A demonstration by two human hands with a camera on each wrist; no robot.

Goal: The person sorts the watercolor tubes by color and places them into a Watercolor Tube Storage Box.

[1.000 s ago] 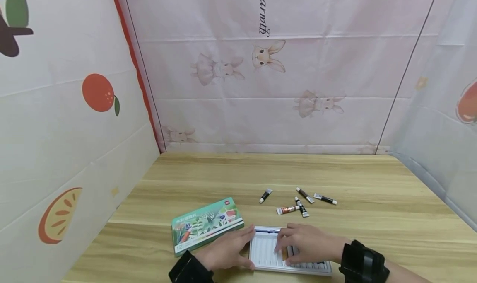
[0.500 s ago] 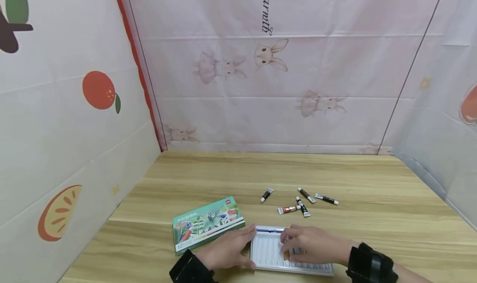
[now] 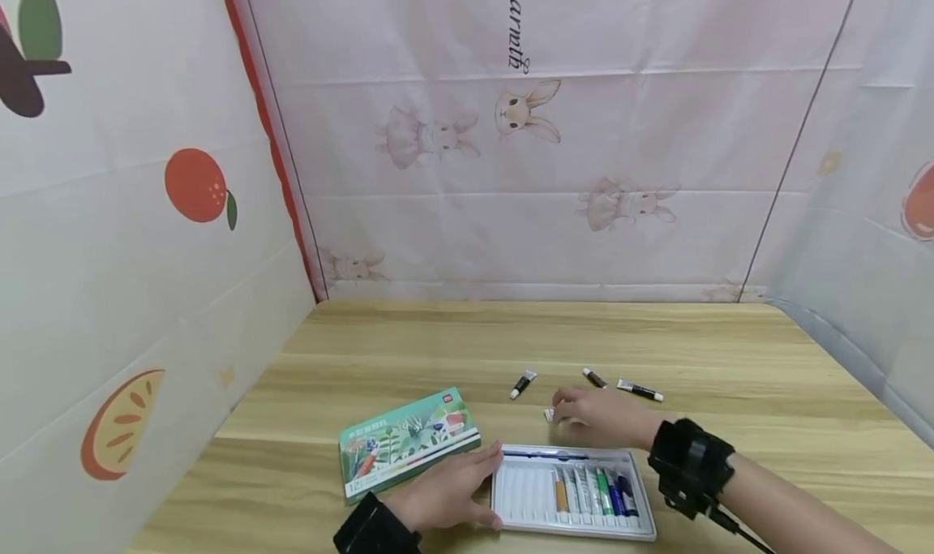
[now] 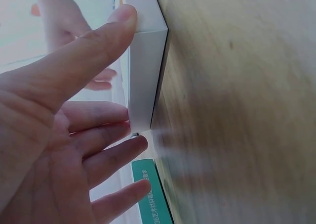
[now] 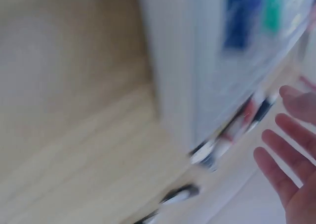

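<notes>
Hovering right hand (image 3: 604,416): I have its fingers loosely spread, holding nothing; it's the nearer hand to the tube.
Small red-labelled paint tube (image 5: 248,117): under my right fingers, mostly hidden.
Pale tube end (image 3: 549,414): points out past those fingertips; the long axis seems to run back beneath them.
Left hand (image 3: 448,489): straight fingers touching the shallow white plastic tray (image 3: 520,497).

A wooden table (image 3: 409,335) with pale, streaky grain carries a green printed box (image 3: 409,436), flat and set at a slant, picture side up. Just beside it, to the right, lies a white tray (image 3: 521,497). Beyond the tray are small paint tubes: one dark tube (image 3: 523,384) alone, two more (image 3: 640,389) near each other farther right, and a pale tube end (image 3: 550,414), the remainder hidden.
</notes>
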